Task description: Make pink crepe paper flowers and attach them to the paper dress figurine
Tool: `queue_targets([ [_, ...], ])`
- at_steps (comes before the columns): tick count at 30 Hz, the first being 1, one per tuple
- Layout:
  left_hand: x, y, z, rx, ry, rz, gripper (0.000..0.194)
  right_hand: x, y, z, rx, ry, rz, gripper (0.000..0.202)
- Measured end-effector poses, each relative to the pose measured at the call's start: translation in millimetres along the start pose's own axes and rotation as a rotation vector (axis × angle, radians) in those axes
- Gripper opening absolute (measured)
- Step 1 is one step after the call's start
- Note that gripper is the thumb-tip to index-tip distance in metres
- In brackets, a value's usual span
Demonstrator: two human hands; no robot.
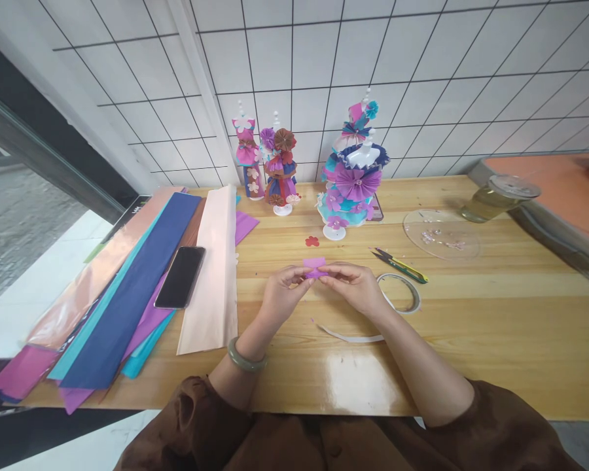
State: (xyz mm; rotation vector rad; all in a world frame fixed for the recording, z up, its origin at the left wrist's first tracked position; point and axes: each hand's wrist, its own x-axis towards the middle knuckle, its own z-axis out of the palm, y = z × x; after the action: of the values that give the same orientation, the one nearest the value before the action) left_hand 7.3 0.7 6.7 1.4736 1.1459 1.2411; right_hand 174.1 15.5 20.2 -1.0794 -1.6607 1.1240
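Observation:
A small piece of purple crepe paper (315,263) is pinched between both hands over the middle of the table, with a fold or pleat along its lower edge. My left hand (285,288), with a jade-coloured bangle at the wrist, is closed on its left end. My right hand (352,286) grips the right end between thumb and fingers. Just beyond the hands lies a red paper flower (312,241). To the right of my right hand are a roll of tape (416,297) and yellow-green thread snips (403,264). A white strip (352,338) curls on the table nearer to me.
Folded crepe paper sheets (132,294) cover the left side, with a phone (180,277) on them. Small mannequins in paper dresses (356,190) stand by the tiled wall. At the right are a clear plate (442,252) of small bits and a lidded cup (495,199).

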Motion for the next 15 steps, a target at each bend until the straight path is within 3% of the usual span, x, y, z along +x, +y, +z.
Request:
queue_targets([
  [15, 0.2, 1.4, -1.4, 0.122, -0.001, 0.071, 0.017, 1.7, 3.7, -2.0, -0.010, -0.010, -0.054, 0.022],
])
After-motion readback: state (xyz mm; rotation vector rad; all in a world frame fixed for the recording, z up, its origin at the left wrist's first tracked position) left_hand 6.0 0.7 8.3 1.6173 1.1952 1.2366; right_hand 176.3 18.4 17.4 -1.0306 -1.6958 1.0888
